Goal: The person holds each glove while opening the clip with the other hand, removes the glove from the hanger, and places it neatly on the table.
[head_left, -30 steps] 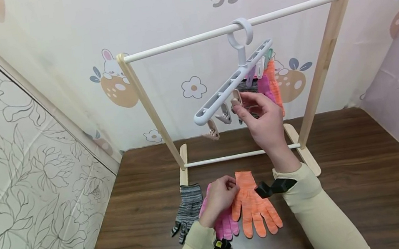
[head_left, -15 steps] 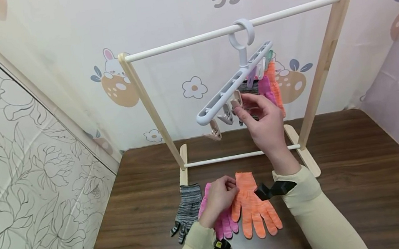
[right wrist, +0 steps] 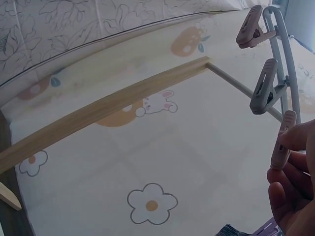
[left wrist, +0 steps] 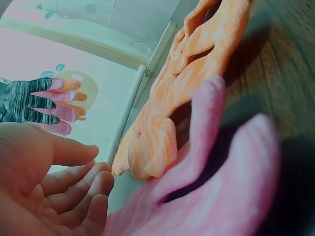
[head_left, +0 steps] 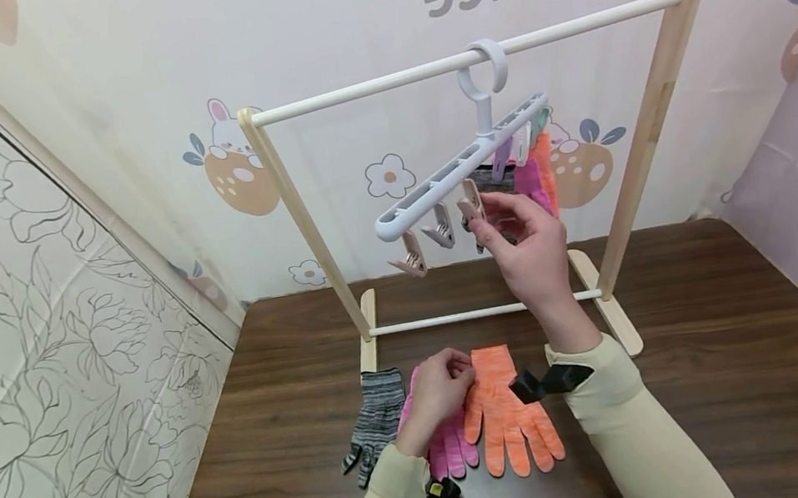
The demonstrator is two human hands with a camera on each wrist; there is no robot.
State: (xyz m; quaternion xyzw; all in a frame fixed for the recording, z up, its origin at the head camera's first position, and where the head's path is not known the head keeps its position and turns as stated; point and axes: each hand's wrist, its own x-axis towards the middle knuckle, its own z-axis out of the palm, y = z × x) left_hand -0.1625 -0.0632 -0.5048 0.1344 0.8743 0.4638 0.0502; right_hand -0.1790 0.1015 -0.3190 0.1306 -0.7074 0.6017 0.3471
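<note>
"Right hand (head_left: 530,244)?"
"Pinching a clip (head_left: 470,208), third from the hanger's (head_left: 482,150) near end."
"And the left hand (head_left: 441,386)?"
"Loosely curled over the pink glove (head_left: 453,446), well in from the tabletop's (head_left: 701,360) back edge."

ok so three loose gloves (head_left: 497,396) are being seen on one table (head_left: 721,341), three hanging gloves (head_left: 494,179) are being spotted too, and six clips (right wrist: 280,156) are being counted on one hanger (head_left: 485,143), plus one rack (head_left: 581,25), one left hand (head_left: 438,389), one right hand (head_left: 531,252) and two wrist cameras (head_left: 567,376) are being shown
</note>
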